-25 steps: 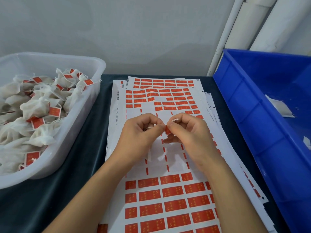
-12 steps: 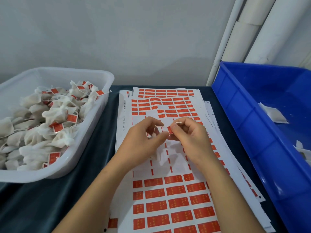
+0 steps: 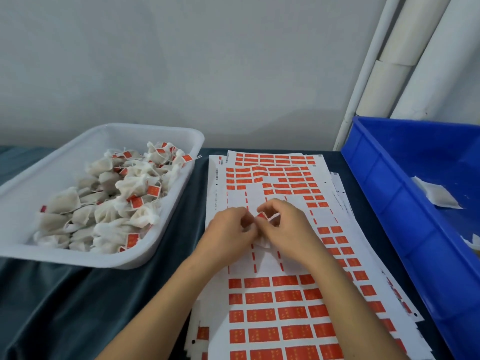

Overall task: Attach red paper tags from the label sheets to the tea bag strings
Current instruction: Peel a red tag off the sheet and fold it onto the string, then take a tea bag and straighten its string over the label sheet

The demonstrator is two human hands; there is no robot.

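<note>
The tag (image 3: 261,216) sits between your two hands, over the bare, peeled middle of the top label sheet (image 3: 275,258), above the worktop (image 3: 78,302). Only a small red corner of it shows, tilted, its upper edge leaning to the right; too much is hidden to tell its long axis. Your right hand (image 3: 288,229) is clamped on it — thumb and forefinger curled round it from the right. Your left hand (image 3: 228,233) meets it from the left, fingers curled and pinching at the same spot; what it holds there is hidden, and the string cannot be made out. A scrap of white tea bag (image 3: 263,242) peeps out below, where the two hands touch.

Half a second ago your hands stood slightly apart, with a loop of white string and more of the tag showing between them; now they are pressed together and the string has gone out of sight. The view has also tipped up, so more wall shows.

To your left the white tray (image 3: 39,193) holds a heap of tagged tea bags (image 3: 117,201). To your right the blue bin (image 3: 389,203) holds a few loose bags — one (image 3: 436,196) lies near its middle.
</note>
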